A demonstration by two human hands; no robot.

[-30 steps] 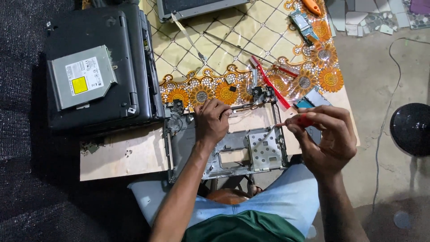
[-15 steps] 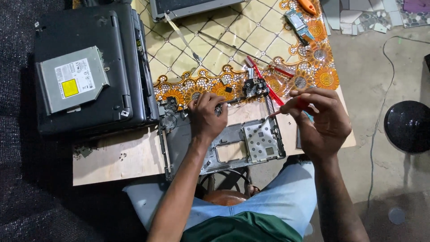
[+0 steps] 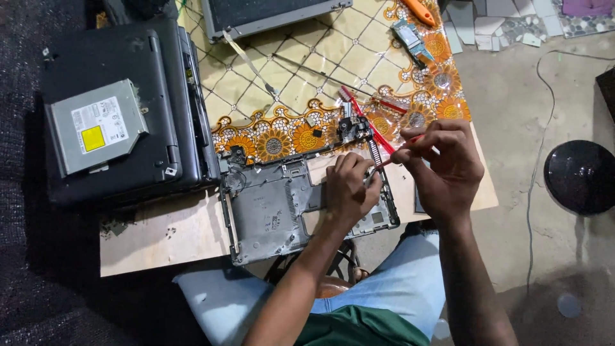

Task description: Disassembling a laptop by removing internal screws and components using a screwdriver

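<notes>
Left hand (image 3: 349,192): palm down, fingers curled, pressing on the right half of the grey laptop base (image 3: 275,211); whether anything is pinched under the fingertips cannot be told. The forearm runs up from the lower centre of the view.

Right hand (image 3: 445,163): raised just right of the left hand, thumb and fingers closed around a thin red-handled screwdriver (image 3: 400,150). The tool's long axis slants, handle up-right at the fingers, tip down-left toward the base's upper right corner beside the left-hand fingers.

The laptop base lies open side up on the wooden counter (image 3: 160,230), its long axis running left to right, slightly tilted, and its near edge overhangs the counter's front edge above the person's lap.

Left of the base, touching its upper left corner, lies a dark closed laptop (image 3: 128,109) with a silver disc drive (image 3: 96,128) resting on top. Behind the base, a patterned cloth (image 3: 288,77) carries small loose parts, a red toothbrush (image 3: 362,118), a green circuit board (image 3: 410,35) and an orange-handled tool (image 3: 419,9). A grey screen panel (image 3: 269,13) sits at the far edge.

Bare wood shows left of the base, with a narrower strip to its right. Concrete floor lies to the right, with a round black object (image 3: 580,176) well apart.
</notes>
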